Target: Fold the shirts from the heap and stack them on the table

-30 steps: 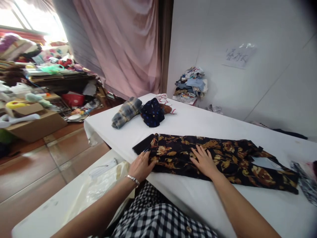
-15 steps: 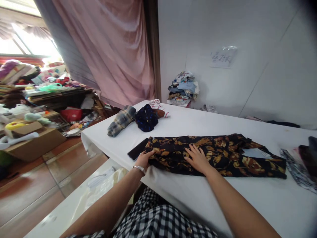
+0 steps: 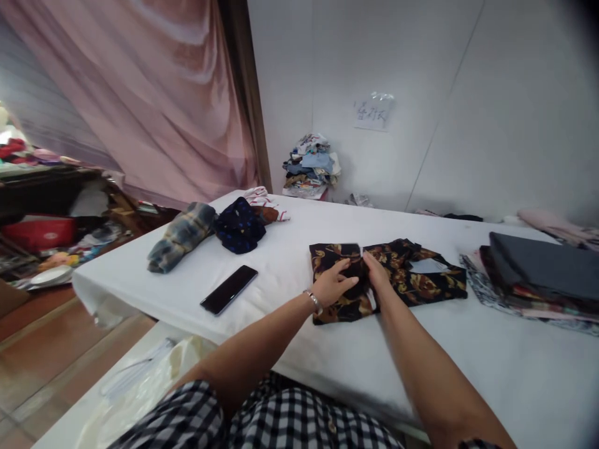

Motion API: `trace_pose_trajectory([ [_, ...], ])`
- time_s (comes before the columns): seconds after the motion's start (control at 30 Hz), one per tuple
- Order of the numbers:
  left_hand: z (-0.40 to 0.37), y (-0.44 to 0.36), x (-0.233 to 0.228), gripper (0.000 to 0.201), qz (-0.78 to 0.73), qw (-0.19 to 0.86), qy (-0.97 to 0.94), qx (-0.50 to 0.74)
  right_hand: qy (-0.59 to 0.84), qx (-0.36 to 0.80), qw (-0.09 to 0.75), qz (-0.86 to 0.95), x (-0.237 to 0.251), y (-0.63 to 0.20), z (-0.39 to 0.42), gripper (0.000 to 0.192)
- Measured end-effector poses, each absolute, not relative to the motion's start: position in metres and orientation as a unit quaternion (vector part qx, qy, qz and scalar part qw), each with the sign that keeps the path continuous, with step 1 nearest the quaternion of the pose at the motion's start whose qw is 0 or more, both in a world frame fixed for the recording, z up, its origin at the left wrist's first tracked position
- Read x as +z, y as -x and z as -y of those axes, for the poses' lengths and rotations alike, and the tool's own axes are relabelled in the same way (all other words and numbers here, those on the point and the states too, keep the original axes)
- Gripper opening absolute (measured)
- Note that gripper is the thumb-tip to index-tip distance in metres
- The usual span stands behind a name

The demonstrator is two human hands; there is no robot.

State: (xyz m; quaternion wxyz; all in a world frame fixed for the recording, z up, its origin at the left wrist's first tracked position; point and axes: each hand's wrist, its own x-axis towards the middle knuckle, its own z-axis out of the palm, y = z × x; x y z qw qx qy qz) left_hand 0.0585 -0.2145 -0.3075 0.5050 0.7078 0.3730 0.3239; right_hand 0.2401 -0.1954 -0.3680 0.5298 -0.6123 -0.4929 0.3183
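A black floral garment [image 3: 344,310] with brown and gold flowers lies on the table, its left part folded over towards the right. A notched opening shows at its right end. On the folded part rests my left hand [image 3: 331,284], fingers spread, a bracelet at the wrist. My right hand [image 3: 378,276] lies along the fold's right edge, fingers stretched out flat against the cloth. Apart from the garment, to its left, is a black phone [image 3: 229,289].
A white-covered table [image 3: 281,293] bears a rolled plaid cloth [image 3: 182,236] and a crumpled navy cloth [image 3: 240,226]. To the right sits a stack of folded clothes [image 3: 547,268]. Another clothes pile [image 3: 312,163] stands by the wall. A pink curtain [image 3: 187,93] hangs behind.
The garment's left end has been folded over to the right. My left hand has moved right, off that end and onto the fold. The view has turned right, and the phone is fully uncovered.
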Motion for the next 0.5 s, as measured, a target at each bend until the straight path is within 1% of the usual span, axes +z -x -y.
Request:
trace_pose_trajectory([
  [0.07, 0.219, -0.052, -0.314, 0.049, -0.398, 0.468, -0.705, 0.355, 0.652, 0.291, 0.525, 0.462, -0.367, -0.252, 0.194, 0.066],
  [0.13, 0.215, -0.031, -0.318, 0.044, -0.474, 0.422, -0.661, 0.400, 0.681, 0.256, 0.514, 0.455, -0.363, -0.255, 0.197, 0.066],
  [0.17, 0.211, -0.019, -0.320, 0.046, -0.520, 0.420, -0.622, 0.408, 0.690, 0.227, 0.504, 0.467, -0.359, -0.252, 0.199, 0.066],
  [0.23, 0.202, -0.001, -0.323, 0.051, -0.587, 0.456, -0.543, 0.391, 0.691, 0.160, 0.469, 0.526, -0.351, -0.242, 0.205, 0.063],
  [0.3, 0.193, 0.006, -0.327, 0.051, -0.602, 0.517, -0.504, 0.341, 0.672, 0.121, 0.395, 0.614, -0.345, -0.229, 0.212, 0.058],
  [0.37, 0.186, 0.000, -0.332, 0.052, -0.595, 0.547, -0.507, 0.301, 0.660, 0.119, 0.283, 0.686, -0.345, -0.216, 0.217, 0.054],
  [0.43, 0.179, -0.013, -0.336, 0.053, -0.600, 0.546, -0.512, 0.282, 0.664, 0.127, 0.177, 0.716, -0.350, -0.207, 0.220, 0.053],
  [0.47, 0.175, -0.019, -0.338, 0.050, -0.607, 0.537, -0.515, 0.280, 0.667, 0.129, 0.144, 0.720, -0.353, -0.205, 0.220, 0.053],
  [0.5, 0.172, -0.025, -0.339, 0.044, -0.611, 0.526, -0.520, 0.282, 0.667, 0.129, 0.131, 0.722, -0.355, -0.205, 0.220, 0.053],
])
